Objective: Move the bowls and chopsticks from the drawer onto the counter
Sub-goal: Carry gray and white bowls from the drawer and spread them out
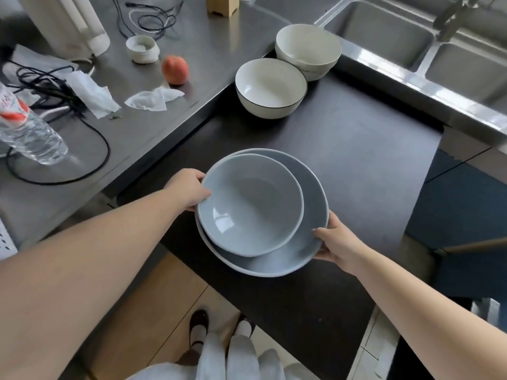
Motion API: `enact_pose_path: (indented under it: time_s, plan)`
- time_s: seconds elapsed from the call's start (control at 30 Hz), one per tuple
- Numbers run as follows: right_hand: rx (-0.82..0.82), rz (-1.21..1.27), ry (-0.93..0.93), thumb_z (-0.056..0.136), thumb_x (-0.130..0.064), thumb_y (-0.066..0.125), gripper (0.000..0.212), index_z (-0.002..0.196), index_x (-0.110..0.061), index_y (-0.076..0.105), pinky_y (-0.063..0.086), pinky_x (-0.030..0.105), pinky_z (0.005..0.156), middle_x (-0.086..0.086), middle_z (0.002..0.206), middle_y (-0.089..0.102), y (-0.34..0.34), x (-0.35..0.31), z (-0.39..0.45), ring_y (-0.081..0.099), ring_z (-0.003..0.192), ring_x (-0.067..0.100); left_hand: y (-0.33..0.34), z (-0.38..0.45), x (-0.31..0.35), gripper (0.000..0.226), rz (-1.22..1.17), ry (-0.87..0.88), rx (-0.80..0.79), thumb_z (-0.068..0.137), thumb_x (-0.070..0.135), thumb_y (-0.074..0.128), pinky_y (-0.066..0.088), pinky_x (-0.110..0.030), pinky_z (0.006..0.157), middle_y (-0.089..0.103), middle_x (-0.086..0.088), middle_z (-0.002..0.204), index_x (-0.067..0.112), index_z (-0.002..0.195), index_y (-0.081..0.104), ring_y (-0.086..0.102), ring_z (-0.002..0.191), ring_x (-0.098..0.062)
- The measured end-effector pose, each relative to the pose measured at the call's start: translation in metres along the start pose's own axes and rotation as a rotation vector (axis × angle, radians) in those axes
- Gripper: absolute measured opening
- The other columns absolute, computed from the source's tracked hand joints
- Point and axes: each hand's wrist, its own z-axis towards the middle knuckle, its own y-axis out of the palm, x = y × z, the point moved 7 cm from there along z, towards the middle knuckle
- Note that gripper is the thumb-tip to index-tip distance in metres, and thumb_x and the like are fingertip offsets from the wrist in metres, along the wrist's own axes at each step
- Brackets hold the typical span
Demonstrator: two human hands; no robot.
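Bowls number four in plain sight: two blue-grey and two cream. The small blue-grey bowl (251, 208) sits nested inside the large blue-grey bowl (310, 215), off-centre toward 9 o'clock, and the pair is over the dark liner of the open drawer (356, 149); whether it is lifted clear of the liner cannot be told. The left hand (189, 190) grips the stack at 9 o'clock, thumb hooked over the rims and fingers curled beneath. The right hand (336, 242) clamps the large bowl's rim at about 4 o'clock, thumb on top and fingers under. At 12 o'clock from the stack, further back in the drawer, stands one black-rimmed cream bowl (270, 87), and at its 1 o'clock, touching it, a second cream bowl (308, 48) that appears to rest on another beneath; that count is unclear. Chopsticks cannot be made out anywhere. On the steel counter (153, 124), from 9 to 12 o'clock of the stack, lie one peach (175, 69), one small white cup (142, 48), two crumpled tissues (153, 98), one plastic water bottle (26, 130) lying on its side, a tangle of black cables (55, 89) and a white appliance (68, 23). A double sink (411, 37) fills the 1 to 2 o'clock corner.
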Motion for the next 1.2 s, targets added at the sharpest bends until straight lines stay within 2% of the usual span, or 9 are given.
enact_pose_path:
  time_s: [0.17,0.27,0.4,0.5,0.6,0.73,0.83,1.0,1.2]
  plan:
    - [-0.002,0.07,-0.085,0.096,-0.017,0.054,0.055,0.133,-0.054,0.039,0.06,0.041,0.076,-0.012,0.125,0.063,0.0,0.003,-0.003,0.064,0.111,0.019,0.002,0.0,-0.007,0.031,-0.07,-0.009,-0.022,0.089,0.008,0.059,0.059,-0.04,0.077,0.064,-0.005,0.106,0.018,0.118,0.059,0.063,0.098,-0.025]
    - [0.033,0.178,-0.151,0.094,-0.021,0.059,0.054,0.126,-0.061,0.042,0.059,0.045,0.082,-0.01,0.121,0.066,0.006,0.014,-0.012,0.064,0.11,0.016,0.01,-0.013,-0.018,0.046,-0.29,-0.044,-0.119,0.089,0.016,0.065,0.058,-0.043,0.082,0.062,-0.002,0.115,0.024,0.132,0.051,0.061,0.105,-0.023]
    - [0.025,0.277,-0.215,0.09,-0.025,0.064,0.072,0.141,-0.057,0.025,0.057,0.047,0.087,-0.017,0.13,0.059,0.022,0.03,-0.03,0.059,0.117,0.011,0.042,-0.049,-0.043,0.074,-0.648,-0.113,-0.304,0.084,0.018,0.073,0.055,-0.051,0.087,0.056,0.006,0.127,0.039,0.143,0.033,0.055,0.115,-0.02]
    - [0.038,0.318,-0.225,0.086,-0.025,0.067,0.085,0.145,-0.056,0.014,0.054,0.05,0.091,-0.018,0.135,0.051,0.036,0.043,-0.041,0.054,0.122,0.012,0.066,-0.07,-0.063,0.087,-0.874,-0.191,-0.292,0.08,0.015,0.075,0.052,-0.058,0.089,0.051,0.003,0.136,0.042,0.147,0.027,0.052,0.122,-0.024]
    - [0.067,0.427,-0.218,0.089,-0.013,0.065,0.087,0.147,-0.053,0.015,0.054,0.05,0.092,-0.014,0.134,0.05,0.044,0.052,-0.043,0.053,0.123,0.018,0.079,-0.079,-0.069,0.08,-1.052,-0.218,-0.218,0.081,0.01,0.073,0.056,-0.055,0.083,0.053,0.001,0.134,0.036,0.146,0.034,0.054,0.118,-0.024]
    - [0.085,0.515,-0.19,0.089,-0.005,0.064,0.085,0.145,-0.053,0.022,0.051,0.055,0.094,-0.007,0.142,0.047,0.048,0.057,-0.038,0.051,0.127,0.024,0.077,-0.081,-0.071,0.071,-1.089,-0.208,-0.127,0.082,0.011,0.073,0.055,-0.056,0.086,0.052,-0.001,0.133,0.031,0.14,0.039,0.053,0.12,-0.025]
    - [0.1,0.522,-0.183,0.089,-0.002,0.063,0.083,0.144,-0.053,0.026,0.051,0.055,0.094,-0.008,0.14,0.049,0.05,0.053,-0.035,0.05,0.127,0.025,0.074,-0.079,-0.068,0.063,-1.09,-0.195,-0.096,0.082,0.011,0.073,0.054,-0.055,0.088,0.053,0.002,0.128,0.032,0.133,0.042,0.054,0.118,-0.023]
    - [0.108,0.528,-0.194,0.09,0.001,0.059,0.078,0.142,-0.051,0.033,0.055,0.049,0.089,-0.008,0.135,0.054,0.059,0.031,-0.022,0.054,0.123,0.022,0.063,-0.061,-0.063,0.065,-1.08,-0.176,-0.041,0.08,0.014,0.074,0.052,-0.054,0.093,0.051,0.002,0.131,0.031,0.134,0.042,0.053,0.119,-0.024]
    - [0.159,0.493,-0.211,0.091,-0.003,0.061,0.077,0.142,-0.051,0.03,0.058,0.041,0.085,-0.011,0.134,0.053,0.081,-0.003,0.001,0.054,0.123,0.02,0.035,-0.023,-0.052,0.07,-1.055,-0.135,-0.022,0.081,0.016,0.074,0.052,-0.052,0.094,0.051,0.005,0.13,0.03,0.141,0.04,0.053,0.118,-0.02]
